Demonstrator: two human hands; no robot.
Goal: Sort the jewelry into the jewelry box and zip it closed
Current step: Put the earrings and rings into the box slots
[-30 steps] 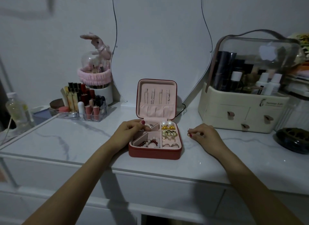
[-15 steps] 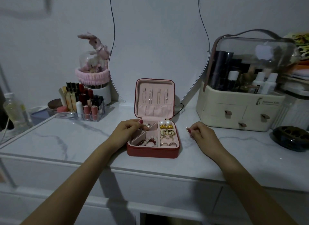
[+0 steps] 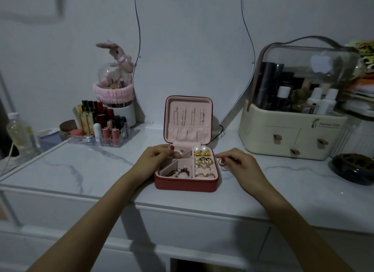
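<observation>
A red jewelry box [image 3: 186, 184] is seen lying open near the front edge of a white marble-patterned desk [image 3: 81, 170], roughly midway along it, with its pink-lined lid [image 3: 188, 120] standing upright at the back. Thin chains or pins are seen hung in a row inside the lid. The tray is divided into compartments: two pearl earrings [image 3: 200, 149] are set in the back right cell, gold and dark earrings [image 3: 204, 160] are laid just in front of them, rings [image 3: 205, 174] are held in the front right slots, and a beaded bracelet [image 3: 181, 171] of red and pale beads is laid in the front middle cell. The left hand [image 3: 155, 159] is placed over the box's back left corner, its fingers curled down onto small pieces of jewelry [image 3: 178, 152] in the back left compartment; whether these are pinched or merely touched cannot be told. The right hand [image 3: 236, 163] is held just beside the box's right wall, above the desk, and a small ring [image 3: 220, 162] is pinched between thumb and fingertips. Toward the left back corner of the desk, a clear lipstick organizer [image 3: 101, 134] is noted, with a pink plush rabbit [image 3: 117, 53] on a glass dome behind it. By the right edge a cream cosmetic case [image 3: 293, 134] with a clear domed cover is noted, and a dark round dish [image 3: 354, 168] is set in front of it. A curvy mirror [image 3: 192, 49] is leaned against the wall behind the box.
</observation>
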